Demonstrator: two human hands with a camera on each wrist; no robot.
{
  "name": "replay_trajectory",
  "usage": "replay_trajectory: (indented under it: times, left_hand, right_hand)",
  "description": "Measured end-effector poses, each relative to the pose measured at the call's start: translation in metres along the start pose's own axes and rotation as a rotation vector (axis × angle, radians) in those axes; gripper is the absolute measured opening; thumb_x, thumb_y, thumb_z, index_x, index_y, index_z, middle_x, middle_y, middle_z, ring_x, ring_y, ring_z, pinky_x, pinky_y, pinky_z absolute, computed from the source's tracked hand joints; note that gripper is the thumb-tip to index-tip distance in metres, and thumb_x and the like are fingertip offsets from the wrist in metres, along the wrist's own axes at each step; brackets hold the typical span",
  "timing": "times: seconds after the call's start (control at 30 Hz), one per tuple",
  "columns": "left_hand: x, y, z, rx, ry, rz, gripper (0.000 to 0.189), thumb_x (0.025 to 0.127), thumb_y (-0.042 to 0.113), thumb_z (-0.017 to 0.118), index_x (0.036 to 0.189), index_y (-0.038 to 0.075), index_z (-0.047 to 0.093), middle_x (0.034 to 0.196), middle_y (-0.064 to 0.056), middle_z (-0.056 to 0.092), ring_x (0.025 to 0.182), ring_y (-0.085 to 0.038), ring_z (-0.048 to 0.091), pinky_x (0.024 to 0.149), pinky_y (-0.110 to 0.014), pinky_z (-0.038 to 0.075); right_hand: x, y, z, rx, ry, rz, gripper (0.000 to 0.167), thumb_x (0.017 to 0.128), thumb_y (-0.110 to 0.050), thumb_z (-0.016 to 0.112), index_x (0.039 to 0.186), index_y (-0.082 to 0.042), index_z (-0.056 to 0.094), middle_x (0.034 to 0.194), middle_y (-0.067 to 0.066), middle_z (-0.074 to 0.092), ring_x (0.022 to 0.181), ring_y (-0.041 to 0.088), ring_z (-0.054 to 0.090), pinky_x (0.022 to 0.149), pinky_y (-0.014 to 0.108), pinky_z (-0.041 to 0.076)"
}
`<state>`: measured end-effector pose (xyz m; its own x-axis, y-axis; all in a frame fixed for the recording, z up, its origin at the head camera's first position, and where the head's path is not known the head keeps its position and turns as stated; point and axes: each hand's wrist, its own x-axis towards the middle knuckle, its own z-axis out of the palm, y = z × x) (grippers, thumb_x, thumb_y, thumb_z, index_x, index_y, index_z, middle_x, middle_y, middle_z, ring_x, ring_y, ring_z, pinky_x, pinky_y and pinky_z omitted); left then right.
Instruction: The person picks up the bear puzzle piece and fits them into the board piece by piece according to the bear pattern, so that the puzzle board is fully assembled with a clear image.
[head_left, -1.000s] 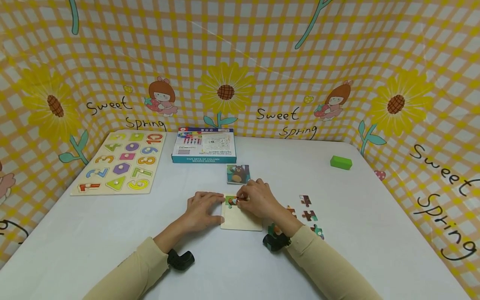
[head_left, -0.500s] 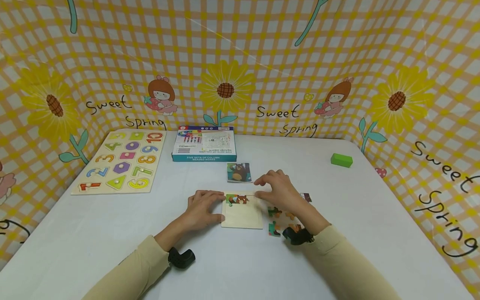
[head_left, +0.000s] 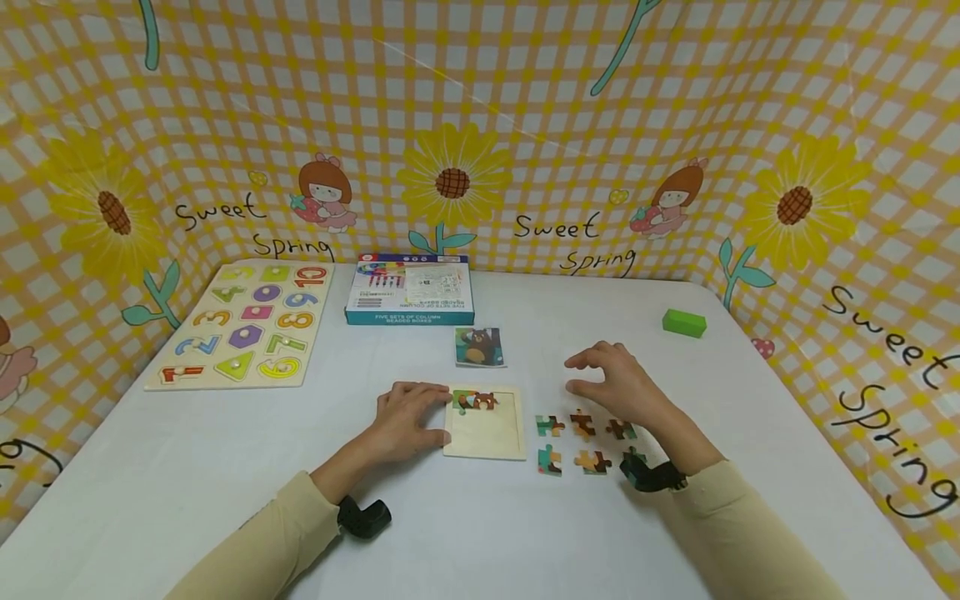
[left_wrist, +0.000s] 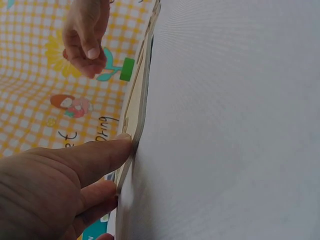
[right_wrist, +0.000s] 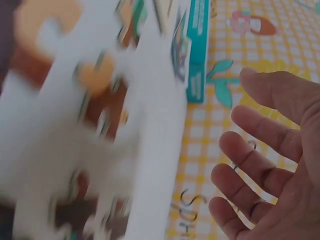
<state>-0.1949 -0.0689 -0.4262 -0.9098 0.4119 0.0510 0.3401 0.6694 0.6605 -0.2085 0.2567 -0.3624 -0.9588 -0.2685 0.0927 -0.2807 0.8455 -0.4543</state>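
Observation:
A square wooden puzzle tray (head_left: 483, 442) lies flat in the middle of the table. Joined jigsaw pieces (head_left: 475, 401) showing a bear's face fill its upper left. My left hand (head_left: 408, 421) steadies the tray's left side, thumb and fingertips against the edge; the left wrist view has the thumb (left_wrist: 107, 155) right at the rim. To the right, my right hand (head_left: 618, 383) is raised over the table, fingers relaxed and apart, holding nothing. Several loose jigsaw pieces (head_left: 582, 425) lie below it; the wrist camera partly covers one.
Behind the tray lies a bear picture card (head_left: 480, 347). A flat teal and white box (head_left: 409, 292) stands at the back, beside a number-and-shape board (head_left: 243, 325) at the left. One green block (head_left: 684, 323) sits at the back right. A checked cloth (head_left: 450, 100) encloses the table.
My right hand has let go of a bear-face piece, now lying in the tray, and moved right over the loose pieces. The left hand stays at the tray's edge.

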Motion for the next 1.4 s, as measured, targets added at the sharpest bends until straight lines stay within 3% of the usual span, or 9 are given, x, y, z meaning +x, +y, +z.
replay_trajectory:
  times: [0.27, 0.57, 0.83, 1.07, 1.4]
  left_hand:
    - [0.000, 0.001, 0.000, 0.005, -0.006, 0.000, 0.053, 0.078, 0.025, 0.075, 0.127, 0.014, 0.058, 0.140, -0.001, 0.050, 0.129, -0.031, 0.032, 0.105, -0.058, 0.017]
    - [0.001, -0.001, 0.002, 0.014, 0.000, -0.004, 0.052, 0.077, 0.025, 0.075, 0.126, 0.016, 0.059, 0.139, 0.000, 0.050, 0.128, -0.030, 0.032, 0.103, -0.057, 0.018]
    - [0.002, -0.001, 0.002, 0.023, 0.003, -0.005, 0.052, 0.077, 0.025, 0.075, 0.125, 0.016, 0.059, 0.139, 0.000, 0.051, 0.128, -0.030, 0.033, 0.103, -0.056, 0.019]
    - [0.001, 0.000, 0.001, 0.016, 0.001, -0.004, 0.052, 0.077, 0.025, 0.075, 0.126, 0.016, 0.059, 0.140, 0.000, 0.050, 0.129, -0.031, 0.032, 0.104, -0.057, 0.018]
    - [0.000, 0.000, 0.000, 0.020, -0.003, 0.006, 0.052, 0.078, 0.025, 0.075, 0.127, 0.015, 0.058, 0.140, -0.001, 0.050, 0.129, -0.031, 0.032, 0.104, -0.058, 0.018]
  right_hand:
    - [-0.009, 0.031, -0.010, 0.004, -0.020, 0.009, 0.032, 0.086, -0.019, 0.066, 0.114, -0.004, 0.065, 0.115, 0.016, 0.059, 0.108, 0.035, 0.048, 0.081, 0.047, 0.043]
    - [-0.019, 0.061, -0.014, 0.021, -0.059, 0.040, 0.032, 0.087, -0.019, 0.065, 0.115, -0.003, 0.064, 0.116, 0.018, 0.057, 0.111, 0.041, 0.049, 0.087, 0.054, 0.044]
    - [-0.021, 0.077, -0.012, 0.011, -0.062, 0.018, 0.032, 0.084, -0.013, 0.067, 0.114, -0.002, 0.065, 0.112, 0.020, 0.058, 0.104, 0.038, 0.053, 0.084, 0.051, 0.045]
    - [-0.019, 0.088, -0.005, -0.009, -0.069, 0.005, 0.034, 0.079, -0.008, 0.068, 0.113, -0.005, 0.066, 0.110, 0.018, 0.058, 0.100, 0.030, 0.047, 0.080, 0.038, 0.038]
    - [-0.018, 0.095, -0.001, -0.016, -0.073, 0.003, 0.036, 0.079, -0.009, 0.069, 0.115, -0.008, 0.066, 0.111, 0.016, 0.057, 0.101, 0.029, 0.045, 0.078, 0.035, 0.035]
